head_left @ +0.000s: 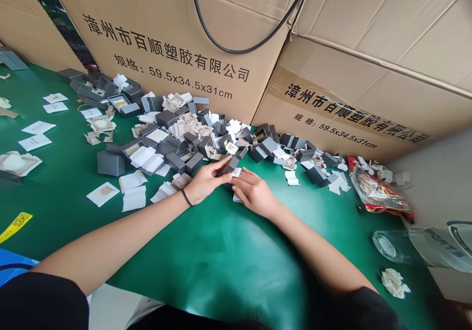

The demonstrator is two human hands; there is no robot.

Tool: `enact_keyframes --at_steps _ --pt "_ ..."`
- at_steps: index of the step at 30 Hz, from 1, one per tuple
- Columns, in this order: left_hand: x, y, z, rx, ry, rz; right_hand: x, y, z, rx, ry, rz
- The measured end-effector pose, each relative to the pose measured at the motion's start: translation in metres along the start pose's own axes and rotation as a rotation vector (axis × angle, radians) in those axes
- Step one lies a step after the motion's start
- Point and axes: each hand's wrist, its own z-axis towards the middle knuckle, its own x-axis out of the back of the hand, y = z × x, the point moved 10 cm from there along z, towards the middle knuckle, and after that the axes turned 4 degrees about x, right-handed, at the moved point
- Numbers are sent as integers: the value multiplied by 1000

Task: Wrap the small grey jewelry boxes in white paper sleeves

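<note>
2 hands at work, 1 small dark box btwn them: the left hand [206,182] has it [231,164] pinched, thumb vs. fingers, above the surface [206,256], at the near side of the heap. Right hand [256,192] is curled, fingertips at a small white piece [236,172] by the box; can't tell if it's gripped.

Dark boxes [167,119] in the heap: dozens, overlapping, no exact count, w/ white papers [133,198] mixed in. 2 printed cartons [165,25] [332,99] stand right behind, so the far side's blocked. Open green btwn the forearms, down to the near edge, + a patch right of the right hand.

Others: 1 black cable [239,51] looping down in front of the cartons; 1 red packet [379,192] at heap's R end; 1 clear bottle [427,246] lying nr the R edge; 1 crumpled wad [395,283] just nearer; 1 yellow strip [15,226] far L.
</note>
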Motion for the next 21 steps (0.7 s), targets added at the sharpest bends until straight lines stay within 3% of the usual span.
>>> enact_keyframes --at_steps 4,10,16,19,21 --pt "-1 10 -2 -88 -7 180 -4 -7 -9 -20 -69 -37" --pt "-13 13 -5 -173 -88 376 17 -5 0 -58 -77 -30" --pt "7 20 -5 -198 132 392 -7 -23 20 61 -135 -178" --pt "15 20 -6 -164 191 330 24 -46 11 118 -117 -93" --pt "12 15 -5 -114 138 222 73 -60 -7 100 -66 -76"
